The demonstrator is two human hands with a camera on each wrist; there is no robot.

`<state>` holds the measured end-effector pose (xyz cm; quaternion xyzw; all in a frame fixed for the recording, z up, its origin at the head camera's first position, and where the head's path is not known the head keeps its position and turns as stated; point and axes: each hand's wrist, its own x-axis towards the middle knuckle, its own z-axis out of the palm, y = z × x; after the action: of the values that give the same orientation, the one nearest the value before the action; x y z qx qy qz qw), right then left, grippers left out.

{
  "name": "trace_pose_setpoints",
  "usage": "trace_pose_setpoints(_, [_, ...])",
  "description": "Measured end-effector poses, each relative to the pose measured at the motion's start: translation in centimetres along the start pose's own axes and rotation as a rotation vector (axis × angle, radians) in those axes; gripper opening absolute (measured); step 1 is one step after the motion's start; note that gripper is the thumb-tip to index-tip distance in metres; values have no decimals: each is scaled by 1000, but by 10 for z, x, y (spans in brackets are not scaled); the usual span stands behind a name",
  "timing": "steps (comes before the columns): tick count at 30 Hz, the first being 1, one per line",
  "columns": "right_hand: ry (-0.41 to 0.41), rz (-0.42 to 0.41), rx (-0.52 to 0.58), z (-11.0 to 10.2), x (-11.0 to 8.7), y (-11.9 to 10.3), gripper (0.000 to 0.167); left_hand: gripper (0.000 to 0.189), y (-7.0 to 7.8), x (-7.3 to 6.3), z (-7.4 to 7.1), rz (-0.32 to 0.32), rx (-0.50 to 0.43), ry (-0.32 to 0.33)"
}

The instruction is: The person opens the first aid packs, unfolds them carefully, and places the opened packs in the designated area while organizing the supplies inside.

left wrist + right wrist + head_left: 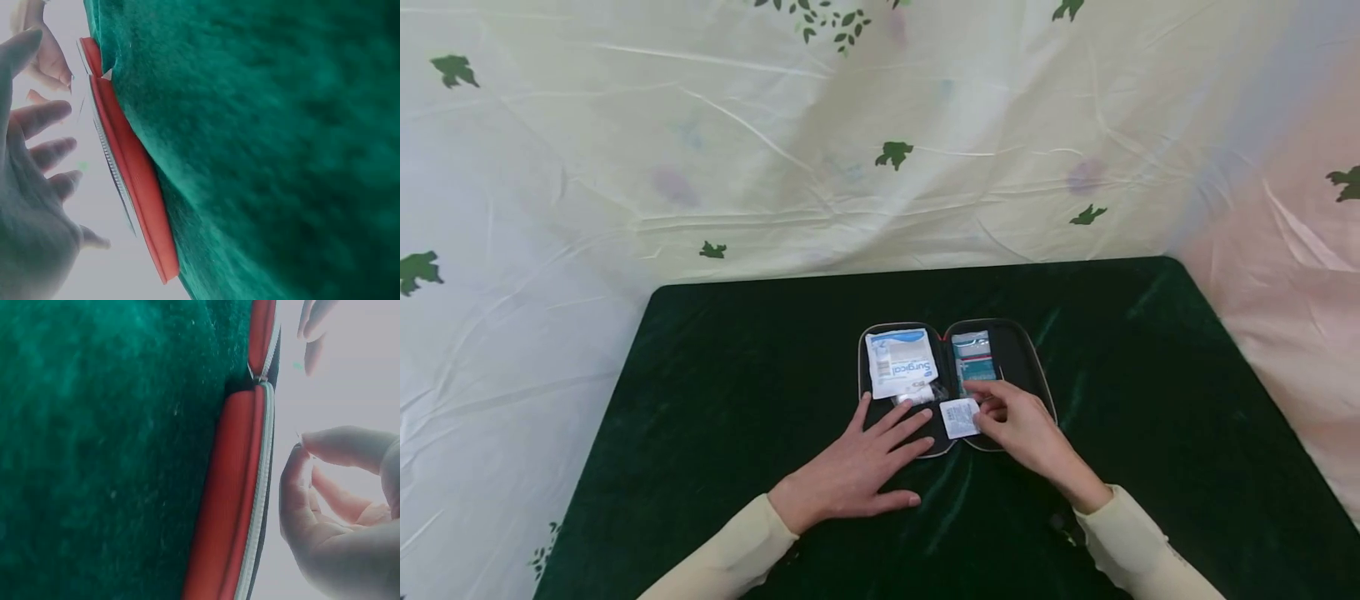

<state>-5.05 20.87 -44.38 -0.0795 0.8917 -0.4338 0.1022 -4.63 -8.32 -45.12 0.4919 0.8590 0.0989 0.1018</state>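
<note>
Well, one hand pinches and one spreads wide

The right hand (pixel 1028 427), at four o'clock from the middle of the open case (pixel 1017 354), pinches the edge of a small white packet (pixel 958 418). That packet is at six o'clock, by the fold. The left hand (pixel 859 471), at eight o'clock, has its fingers spread wide; I can't tell if they touch the case. A "Surgical" packet (pixel 891 360) lies inside at ten o'clock, and a teal packet (pixel 976 367) at one o'clock.
</note>
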Motion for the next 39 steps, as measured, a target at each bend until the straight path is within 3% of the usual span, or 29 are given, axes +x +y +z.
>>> trace_pose_setpoints(7, [25, 15, 38, -13, -3, 6, 28, 72, 4, 11, 1, 30, 16, 10])
trace_pose_setpoints(17, [96, 30, -12, -39, -9, 20, 33, 75, 11, 27, 4, 46, 38, -32])
trace_pose_setpoints(30, [132, 81, -60, -60, -20, 39, 37, 83, 19, 41, 8, 18, 107, -44])
trace_pose_setpoints(39, [147, 78, -127, -65, -26, 47, 35, 84, 20, 43, 13, 5, 125, -53])
